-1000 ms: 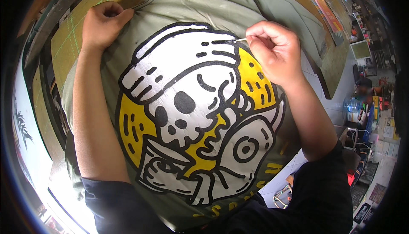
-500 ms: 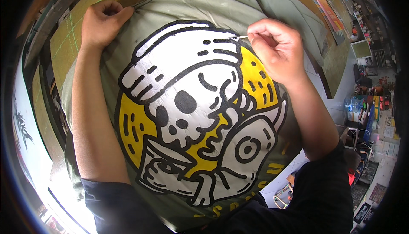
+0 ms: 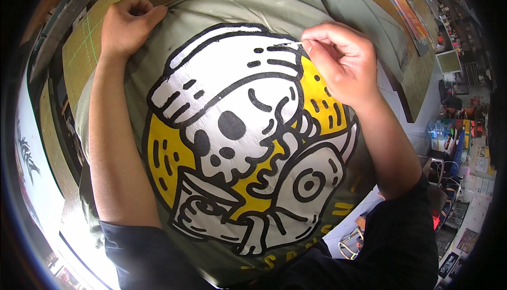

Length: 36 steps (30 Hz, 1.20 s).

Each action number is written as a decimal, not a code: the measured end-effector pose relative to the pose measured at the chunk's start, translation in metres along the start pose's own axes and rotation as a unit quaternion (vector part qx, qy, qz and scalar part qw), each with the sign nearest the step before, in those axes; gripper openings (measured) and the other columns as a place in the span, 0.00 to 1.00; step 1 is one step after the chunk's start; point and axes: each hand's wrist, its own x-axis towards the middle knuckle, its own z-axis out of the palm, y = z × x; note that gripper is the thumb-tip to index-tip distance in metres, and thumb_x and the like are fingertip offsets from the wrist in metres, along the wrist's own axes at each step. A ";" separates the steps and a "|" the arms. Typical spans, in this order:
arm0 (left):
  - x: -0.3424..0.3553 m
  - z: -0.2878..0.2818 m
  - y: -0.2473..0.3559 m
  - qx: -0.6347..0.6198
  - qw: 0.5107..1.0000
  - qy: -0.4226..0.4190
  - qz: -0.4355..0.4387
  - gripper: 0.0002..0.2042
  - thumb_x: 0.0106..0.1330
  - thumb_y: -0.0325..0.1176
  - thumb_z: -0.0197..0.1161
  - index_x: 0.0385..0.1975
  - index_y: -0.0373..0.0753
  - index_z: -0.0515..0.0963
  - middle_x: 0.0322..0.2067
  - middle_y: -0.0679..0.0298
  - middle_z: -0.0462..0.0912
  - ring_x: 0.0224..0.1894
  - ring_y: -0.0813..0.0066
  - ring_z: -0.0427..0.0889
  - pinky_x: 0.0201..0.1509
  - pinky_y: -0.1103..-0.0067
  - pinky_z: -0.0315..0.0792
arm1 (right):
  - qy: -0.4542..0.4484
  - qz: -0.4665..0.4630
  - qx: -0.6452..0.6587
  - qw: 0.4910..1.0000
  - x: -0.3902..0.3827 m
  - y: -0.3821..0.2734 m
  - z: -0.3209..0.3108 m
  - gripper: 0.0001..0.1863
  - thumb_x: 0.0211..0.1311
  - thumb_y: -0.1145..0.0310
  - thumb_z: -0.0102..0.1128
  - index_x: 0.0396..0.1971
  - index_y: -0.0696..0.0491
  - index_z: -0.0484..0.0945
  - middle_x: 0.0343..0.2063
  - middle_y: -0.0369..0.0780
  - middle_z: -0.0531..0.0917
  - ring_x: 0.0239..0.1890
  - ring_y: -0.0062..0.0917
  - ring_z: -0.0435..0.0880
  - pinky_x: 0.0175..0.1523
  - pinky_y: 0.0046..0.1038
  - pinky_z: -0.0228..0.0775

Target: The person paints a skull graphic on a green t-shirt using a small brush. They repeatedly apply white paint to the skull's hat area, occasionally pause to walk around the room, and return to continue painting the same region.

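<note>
An olive-green T-shirt (image 3: 259,0) lies spread out before me, with a large picture (image 3: 237,92) on it of a white skull in a cap over a yellow disc, outlined in black. In my right hand (image 3: 338,60) a thin paintbrush (image 3: 292,43) with a pale handle and dark tip is pinched between thumb and fingers. Its tip meets the black dashes near the cap's upper right edge. At the far left my left hand (image 3: 129,29) pinches the shirt's cloth near the neckline.
Under the shirt is a worktop (image 3: 87,65) marked with green lines. Orange and blue printed sheets (image 3: 406,15) lie at its far right. Beyond the right edge stand a water bottle (image 3: 437,130), a metal-framed chair (image 3: 351,245) and cluttered shelves (image 3: 470,94).
My right hand has shifted slightly left, carrying the brush tip along the cap's dashes. The shirt has moved a little to the right around the cap. The left hand stays nearly still.
</note>
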 end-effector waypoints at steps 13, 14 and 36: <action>0.001 0.002 0.000 0.003 1.000 -0.004 -0.004 0.14 0.42 0.45 0.64 0.19 0.39 0.79 0.18 0.68 0.78 0.22 0.80 0.74 0.30 0.82 0.68 | -0.020 0.019 -0.018 0.999 0.000 0.000 0.002 0.05 0.55 0.86 0.50 0.30 0.63 0.74 0.23 0.32 0.75 0.25 0.06 0.69 0.28 0.09 0.59; 0.001 0.001 0.000 0.002 1.000 -0.006 -0.006 0.14 0.42 0.45 0.64 0.19 0.39 0.79 0.18 0.68 0.78 0.22 0.80 0.73 0.30 0.82 0.68 | -0.018 0.021 -0.019 0.999 0.000 0.000 0.002 0.05 0.55 0.86 0.49 0.29 0.63 0.74 0.23 0.32 0.75 0.24 0.06 0.69 0.28 0.09 0.59; 0.001 0.001 -0.001 0.000 1.000 -0.002 0.002 0.14 0.43 0.44 0.65 0.19 0.39 0.79 0.18 0.68 0.78 0.22 0.81 0.73 0.30 0.83 0.68 | 0.003 0.032 -0.006 0.999 -0.002 -0.001 -0.002 0.07 0.53 0.88 0.46 0.27 0.62 0.73 0.21 0.30 0.73 0.21 0.04 0.66 0.24 0.09 0.55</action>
